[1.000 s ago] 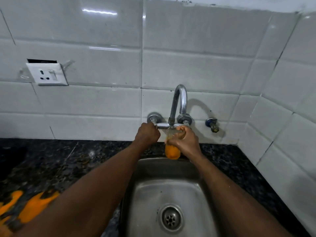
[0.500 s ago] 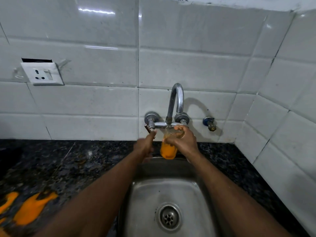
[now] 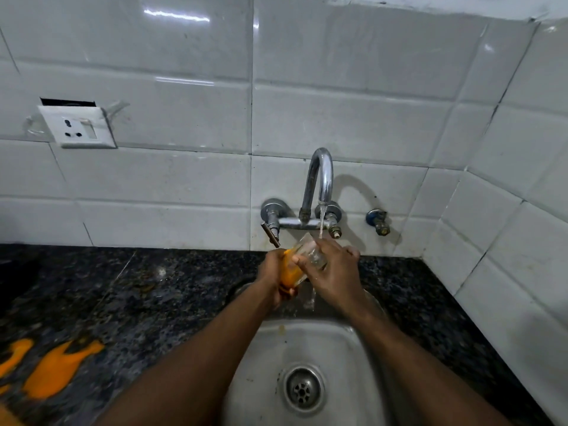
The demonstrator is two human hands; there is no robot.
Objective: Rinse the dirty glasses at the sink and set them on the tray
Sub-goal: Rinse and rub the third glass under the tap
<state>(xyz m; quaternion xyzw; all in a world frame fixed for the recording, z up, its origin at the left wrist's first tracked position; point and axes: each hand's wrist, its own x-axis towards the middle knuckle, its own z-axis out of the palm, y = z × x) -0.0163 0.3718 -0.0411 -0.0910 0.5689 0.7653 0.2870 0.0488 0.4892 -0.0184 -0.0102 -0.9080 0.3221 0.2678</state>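
Together both hands [image 3: 307, 272] grip a tilted, clear, orange-smeared glass [image 3: 302, 261] under the curved chrome tap's [image 3: 319, 176] thin stream.

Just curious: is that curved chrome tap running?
On: a thin water stream falls from the curved chrome tap onto the right hand.

The glass [image 3: 302, 259] (tilted) sits between both hands over the sink [image 3: 347, 358], below the tap [image 3: 319, 179].

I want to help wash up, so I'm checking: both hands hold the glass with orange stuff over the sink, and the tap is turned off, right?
Not quite. The head view shows the tap running: a stream of water falls past the glass. The rest is right: the left hand and right hand hold it over the sink.
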